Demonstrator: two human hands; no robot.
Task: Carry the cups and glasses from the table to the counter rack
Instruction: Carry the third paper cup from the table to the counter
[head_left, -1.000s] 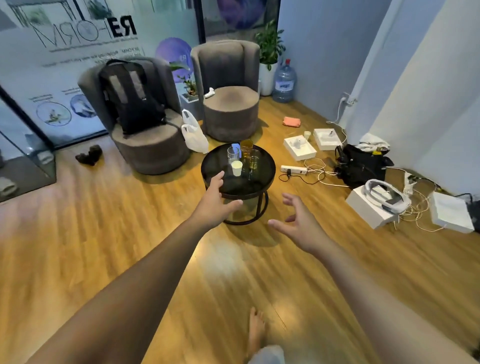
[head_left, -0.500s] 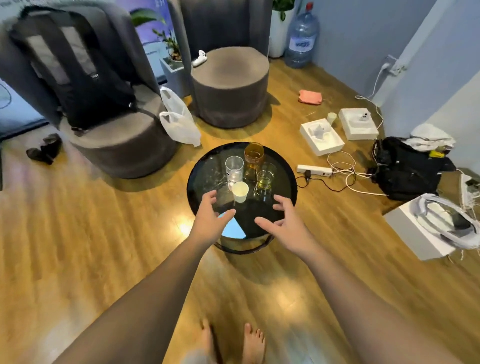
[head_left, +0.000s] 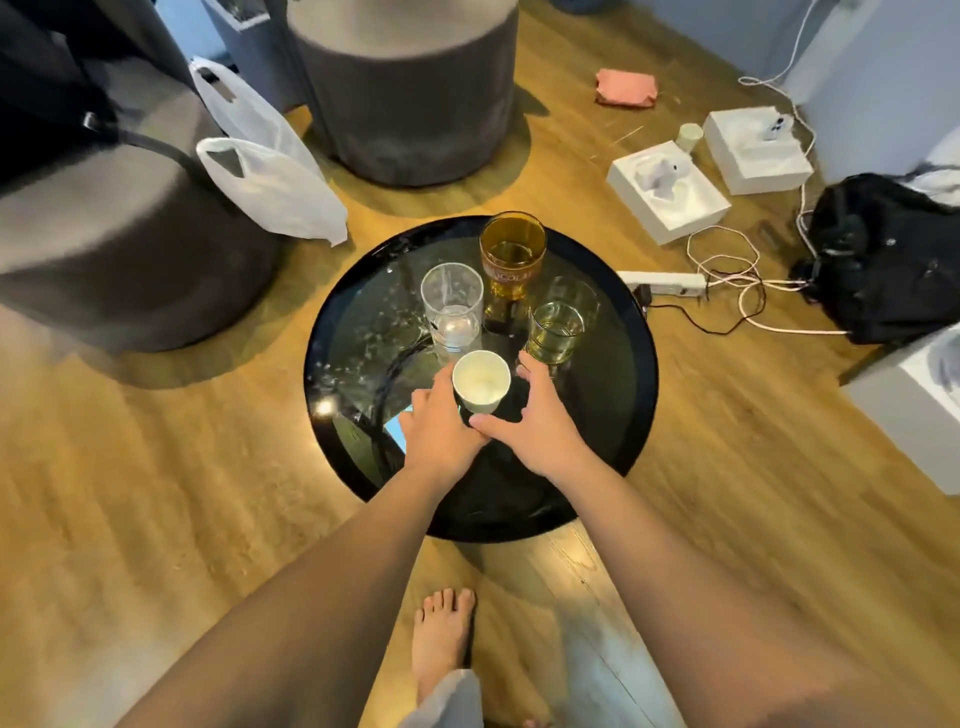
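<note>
- Reaching in from the near side, both hands met at a small white paper cup (head_left: 481, 381) that stood on the round black glass bench (head_left: 631, 415), a little nearer than its middle.
- The left hand (head_left: 441, 423) lay against the cup's left side; its fingers (head_left: 435, 382) curled loosely up along the wall, and the thumb ran under the base toward the other hand. Whether it gripped the cup firmly or only touched it could not be told.
- The right hand (head_left: 535, 431) was spread partly open on the cup's right side. Its fingers (head_left: 531, 370) pointed away from the person, with the tips close to the foot of a small greenish glass (head_left: 557, 332); its thumb crossed beneath the cup and met the left thumb. It was unclear whether it touched the cup's wall.
- The cup stood upright on the bench, mouth up.
- Three more drinking vessels stood farther back: a clear glass (head_left: 453, 306) just behind the cup on the left, a tall amber glass (head_left: 512, 254) farthest away, and the greenish glass on the right.
- Around the bench lay a wooden floor (head_left: 156, 493), two grey round seats (head_left: 410, 88), a white plastic bag (head_left: 270, 182), white boxes (head_left: 670, 192), a power strip (head_left: 665, 283) with cables and a black bag (head_left: 883, 260).
- A bare foot (head_left: 441, 639) showed on the floor between the forearms.
</note>
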